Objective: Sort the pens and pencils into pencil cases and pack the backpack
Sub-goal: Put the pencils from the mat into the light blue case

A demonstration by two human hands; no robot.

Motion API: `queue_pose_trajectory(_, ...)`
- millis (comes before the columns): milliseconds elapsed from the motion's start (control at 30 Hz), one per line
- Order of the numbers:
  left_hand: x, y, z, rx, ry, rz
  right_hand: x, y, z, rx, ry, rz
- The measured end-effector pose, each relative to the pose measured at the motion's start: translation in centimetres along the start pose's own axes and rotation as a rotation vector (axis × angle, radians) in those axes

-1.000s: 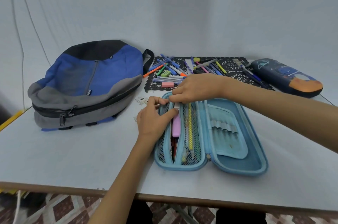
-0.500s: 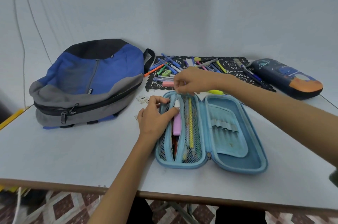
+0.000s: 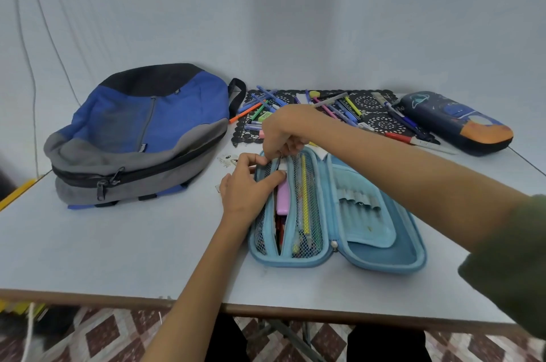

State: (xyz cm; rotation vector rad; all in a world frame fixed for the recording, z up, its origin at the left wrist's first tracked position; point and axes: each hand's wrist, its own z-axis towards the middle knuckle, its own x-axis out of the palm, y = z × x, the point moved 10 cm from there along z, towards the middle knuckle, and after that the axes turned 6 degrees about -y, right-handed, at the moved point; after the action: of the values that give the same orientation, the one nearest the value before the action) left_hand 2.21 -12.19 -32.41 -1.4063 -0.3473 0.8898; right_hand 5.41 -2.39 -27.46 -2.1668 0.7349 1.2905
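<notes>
Tabletop (image 3: 118, 258) meets white wall (image 3: 295, 22); left hand (image 3: 246, 189) and right hand (image 3: 283, 131) fingers (image 3: 291, 144) pinch pencil case (image 3: 381, 257).

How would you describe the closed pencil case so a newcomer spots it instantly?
Start at the grey table, then go to its far right corner, just past the black lace mat strewn with pens. The pencil case lying there is closed, dark navy with a planet print and an orange end. The other case, mid-table, is light blue and lies open.
</notes>
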Motion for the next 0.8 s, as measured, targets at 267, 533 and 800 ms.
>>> queue_pose_trajectory(267,-0.1,-0.2,-0.1,-0.008,-0.003,0.032,0.3,0.7,0.4,-0.024,-0.042,-0.049)
queue_pose_trajectory(533,0.2,-0.2,0.2,0.005,0.018,0.082,-1.2,0.9,-0.6,-0.114,-0.285,0.018)
queue_pose_trajectory(800,0.1,-0.9,-0.2,0.047,0.015,0.141,-0.9,1.2,-1.7,-0.126,-0.288,0.03)
